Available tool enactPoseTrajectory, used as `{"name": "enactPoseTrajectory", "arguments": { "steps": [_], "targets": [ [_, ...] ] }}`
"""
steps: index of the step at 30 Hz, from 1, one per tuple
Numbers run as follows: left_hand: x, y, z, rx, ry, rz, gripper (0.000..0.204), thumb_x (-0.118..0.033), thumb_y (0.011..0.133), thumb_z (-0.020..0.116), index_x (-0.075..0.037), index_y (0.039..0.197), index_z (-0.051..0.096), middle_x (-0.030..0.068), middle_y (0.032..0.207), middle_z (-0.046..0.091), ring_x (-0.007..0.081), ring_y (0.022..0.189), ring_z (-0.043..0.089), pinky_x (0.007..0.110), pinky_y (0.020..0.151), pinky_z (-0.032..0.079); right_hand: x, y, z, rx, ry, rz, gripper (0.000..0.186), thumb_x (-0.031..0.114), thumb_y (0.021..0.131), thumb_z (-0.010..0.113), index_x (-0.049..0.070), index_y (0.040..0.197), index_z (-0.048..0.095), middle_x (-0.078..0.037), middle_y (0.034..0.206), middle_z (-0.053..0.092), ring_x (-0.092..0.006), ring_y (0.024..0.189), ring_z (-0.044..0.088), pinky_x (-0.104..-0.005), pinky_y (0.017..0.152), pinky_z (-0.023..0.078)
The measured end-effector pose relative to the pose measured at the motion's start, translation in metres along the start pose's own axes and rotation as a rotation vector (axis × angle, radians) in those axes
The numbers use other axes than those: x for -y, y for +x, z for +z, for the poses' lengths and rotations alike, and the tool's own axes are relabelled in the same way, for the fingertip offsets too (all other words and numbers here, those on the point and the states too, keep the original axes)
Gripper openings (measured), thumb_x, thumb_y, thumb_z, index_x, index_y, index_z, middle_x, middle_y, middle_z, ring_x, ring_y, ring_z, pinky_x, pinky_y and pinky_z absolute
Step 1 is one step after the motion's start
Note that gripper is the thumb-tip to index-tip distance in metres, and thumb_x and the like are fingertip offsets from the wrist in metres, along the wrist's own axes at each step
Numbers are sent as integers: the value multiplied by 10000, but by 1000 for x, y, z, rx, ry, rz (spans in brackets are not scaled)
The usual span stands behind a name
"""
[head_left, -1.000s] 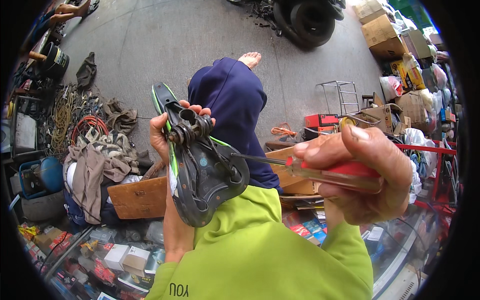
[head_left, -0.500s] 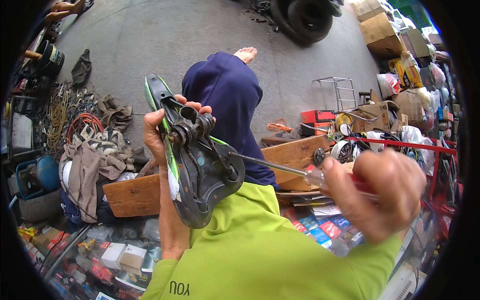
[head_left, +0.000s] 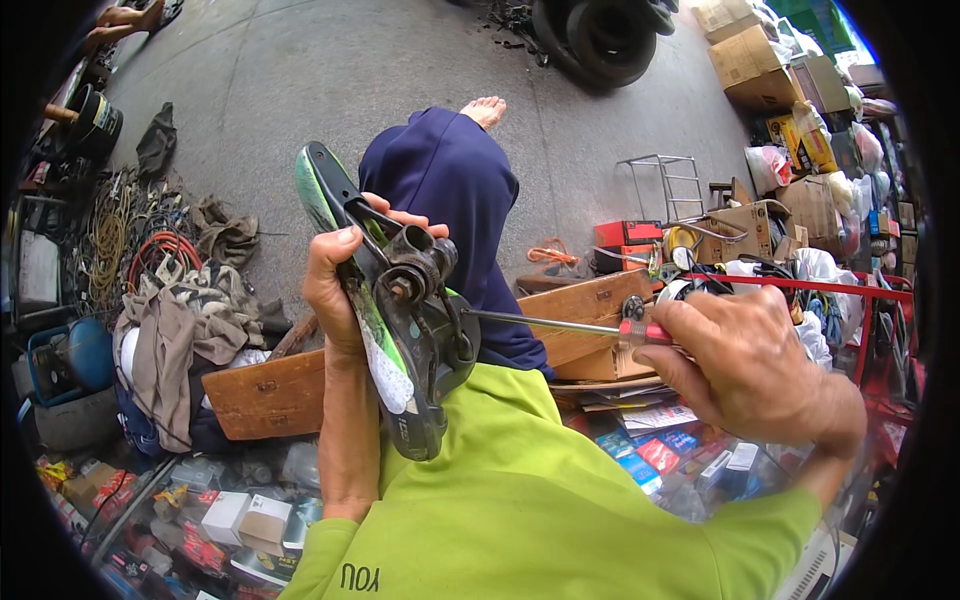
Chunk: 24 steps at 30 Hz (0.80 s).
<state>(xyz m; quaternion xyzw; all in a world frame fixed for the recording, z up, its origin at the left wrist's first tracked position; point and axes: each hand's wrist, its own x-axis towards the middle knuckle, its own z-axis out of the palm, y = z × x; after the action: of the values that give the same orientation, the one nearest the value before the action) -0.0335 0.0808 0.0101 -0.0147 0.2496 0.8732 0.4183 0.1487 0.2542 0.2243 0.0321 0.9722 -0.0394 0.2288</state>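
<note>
An upturned bicycle saddle (head_left: 420, 335), black with green and white sides, is gripped in my left hand (head_left: 340, 280). Its underside shows metal rails and a rusty clamp (head_left: 408, 285). My right hand (head_left: 735, 355) is closed around the red and clear handle of a screwdriver (head_left: 550, 322). The long metal shaft runs left to the saddle's underside, its tip at or close to a rail. Exact contact at the tip cannot be made out.
A wooden bench (head_left: 265, 395) lies beneath me. Left are cables (head_left: 110, 230) and a heap of cloths (head_left: 175, 340). Small boxes (head_left: 245, 520) fill a case below. Cartons (head_left: 745, 60) and a metal rack (head_left: 680, 190) stand right; tyres (head_left: 600, 40) lie ahead.
The saddle has turned, showing more of its green and white side. My right hand has shifted and turned on the screwdriver handle, and now appears sharper. The shaft lies more level.
</note>
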Motion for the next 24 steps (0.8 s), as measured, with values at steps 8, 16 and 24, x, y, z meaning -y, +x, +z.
{"name": "enactPoseTrajectory", "arguments": {
  "steps": [8, 16, 24],
  "targets": [
    [0, 7, -15, 14, -29, -43, 463, -329, 826, 526, -25, 1172, 567, 253, 1007, 682, 426, 1005, 677, 488, 855, 589, -6, 3, 18, -421, -817, -711, 136, 89, 858, 668, -46, 878, 664, -27, 688, 545, -123, 560, 505, -246, 462, 337],
    [-3, 7, -25, 66, -155, -24, 496, -318, 803, 530, 1, 1182, 558, 243, 1006, 696, 413, 940, 698, 481, 851, 595, 5, 3, 30, -177, 80, -59, 220, 180, 887, 691, 0, 780, 621, -64, 620, 535, -218, 492, 550, -347, 437, 369],
    [3, 3, -11, 38, -20, -37, 482, -296, 809, 512, -4, 1193, 531, 269, 1012, 676, 427, 991, 681, 488, 857, 589, -1, 5, 20, -77, 223, 31, 263, 225, 910, 674, 29, 803, 535, -129, 638, 578, -339, 552, 597, -471, 477, 422]
  ]
}}
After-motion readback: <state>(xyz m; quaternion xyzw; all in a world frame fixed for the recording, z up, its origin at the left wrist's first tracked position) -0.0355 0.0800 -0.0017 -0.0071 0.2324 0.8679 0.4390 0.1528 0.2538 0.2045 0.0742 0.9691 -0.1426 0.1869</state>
